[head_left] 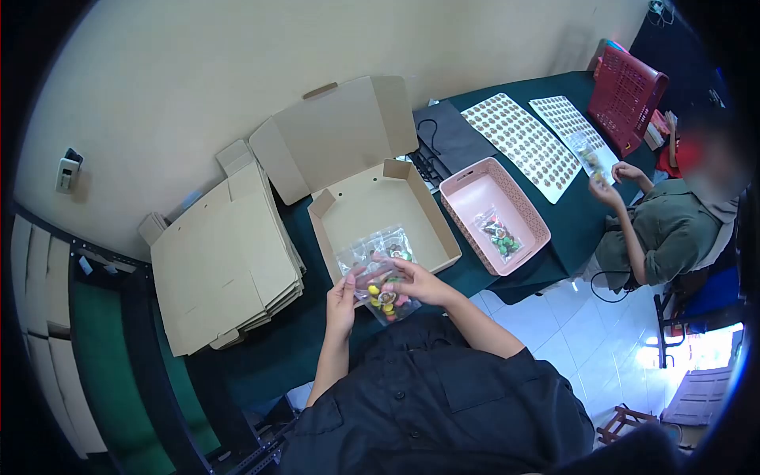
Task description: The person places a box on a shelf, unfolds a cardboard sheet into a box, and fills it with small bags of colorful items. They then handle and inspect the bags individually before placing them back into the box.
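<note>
My left hand (343,299) and my right hand (412,279) both hold a clear plastic bag of coloured sweets (385,298) in front of my chest. The left pinches its left edge, and the right fingers grip its top. Just beyond them stands an open cardboard box (419,207) with its lid up. Two more clear packets (378,244) lie at the box's near edge, partly behind my fingers.
A stack of flat cardboard boxes (226,253) lies to the left on the dark green table (285,348). A pink basket (497,186) with a sweet packet stands to the right. Beyond it are sticker sheets (522,142), a red basket (625,95) and a seated person (673,229) handling a packet.
</note>
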`<move>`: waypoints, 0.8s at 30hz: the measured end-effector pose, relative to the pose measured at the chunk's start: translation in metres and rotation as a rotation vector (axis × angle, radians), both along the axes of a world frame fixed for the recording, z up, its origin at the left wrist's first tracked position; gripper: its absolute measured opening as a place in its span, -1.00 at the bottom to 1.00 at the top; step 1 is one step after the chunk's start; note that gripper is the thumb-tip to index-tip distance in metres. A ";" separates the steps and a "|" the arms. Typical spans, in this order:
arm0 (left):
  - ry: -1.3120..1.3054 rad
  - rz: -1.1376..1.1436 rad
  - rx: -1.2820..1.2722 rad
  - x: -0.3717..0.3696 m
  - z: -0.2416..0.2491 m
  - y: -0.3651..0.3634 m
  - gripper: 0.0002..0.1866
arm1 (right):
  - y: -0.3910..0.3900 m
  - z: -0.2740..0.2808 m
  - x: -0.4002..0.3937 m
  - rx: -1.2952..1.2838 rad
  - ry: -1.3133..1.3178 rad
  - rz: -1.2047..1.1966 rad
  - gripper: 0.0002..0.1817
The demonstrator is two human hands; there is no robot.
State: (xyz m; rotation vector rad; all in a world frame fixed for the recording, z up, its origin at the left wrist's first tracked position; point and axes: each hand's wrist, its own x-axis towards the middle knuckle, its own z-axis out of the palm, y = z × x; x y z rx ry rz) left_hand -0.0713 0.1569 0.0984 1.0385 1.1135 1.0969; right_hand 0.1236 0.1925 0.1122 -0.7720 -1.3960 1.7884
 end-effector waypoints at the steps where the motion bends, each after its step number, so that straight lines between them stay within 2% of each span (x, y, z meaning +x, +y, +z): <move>1: -0.116 0.049 -0.088 0.001 0.005 -0.001 -0.57 | -0.001 -0.002 0.000 -0.008 -0.018 0.002 -0.58; 2: -0.233 0.097 -0.177 0.002 0.008 0.000 -0.54 | -0.001 -0.004 0.001 -0.017 -0.036 0.002 -0.56; 5: -0.327 0.072 -0.198 0.001 0.004 0.002 -0.52 | 0.010 -0.017 0.010 -0.155 -0.048 -0.017 -0.58; 6: -0.328 0.074 -0.198 0.002 0.003 0.004 -0.52 | 0.017 -0.025 0.015 -0.135 -0.122 -0.150 -0.61; 8: -0.157 0.218 0.019 0.008 -0.002 0.005 -0.54 | 0.030 -0.030 0.027 -0.077 -0.261 -0.429 -0.64; 9: -0.159 0.223 0.018 0.005 -0.007 0.008 -0.54 | 0.039 -0.030 0.034 -0.038 -0.329 -0.580 -0.65; 11: -0.051 0.188 -0.031 -0.002 -0.020 0.015 -0.56 | 0.061 -0.052 0.047 0.203 -0.588 -0.790 -0.64; 12: -0.054 0.189 -0.031 -0.005 -0.026 0.018 -0.56 | 0.064 -0.047 0.048 0.350 -0.641 -0.800 -0.63; 13: -0.027 0.120 -0.119 -0.007 -0.031 0.020 -0.58 | 0.069 -0.054 0.050 0.352 -0.642 -0.798 -0.63; 15: -0.002 0.055 -0.207 -0.010 -0.047 0.024 -0.60 | 0.079 -0.071 0.050 0.483 -1.058 -0.757 -0.67; 16: 0.026 0.005 -0.269 -0.011 -0.060 0.026 -0.62 | 0.080 -0.074 0.048 0.409 -1.087 -0.734 -0.77; 17: 0.052 -0.043 -0.328 -0.011 -0.074 0.028 -0.65 | 0.082 -0.076 0.046 0.416 -1.087 -0.728 -0.77; 18: 0.255 0.028 -0.161 -0.008 -0.091 0.028 -0.68 | 0.087 -0.085 0.045 0.322 -1.128 -0.682 -0.77; 19: 0.253 0.036 -0.161 -0.004 -0.087 0.029 -0.68 | 0.090 -0.092 0.043 0.226 -1.167 -0.634 -0.76; 21: 0.630 -0.002 0.082 -0.001 -0.082 0.030 -0.69 | 0.095 -0.106 0.043 0.136 -1.110 -0.573 -0.71; 22: 0.663 -0.041 0.064 -0.002 -0.083 0.032 -0.66 | 0.096 -0.114 0.043 0.044 -1.054 -0.519 -0.66; 24: 0.667 -0.056 -0.004 -0.005 -0.096 0.038 -0.65 | 0.099 -0.135 0.046 0.039 -1.087 -0.429 -0.60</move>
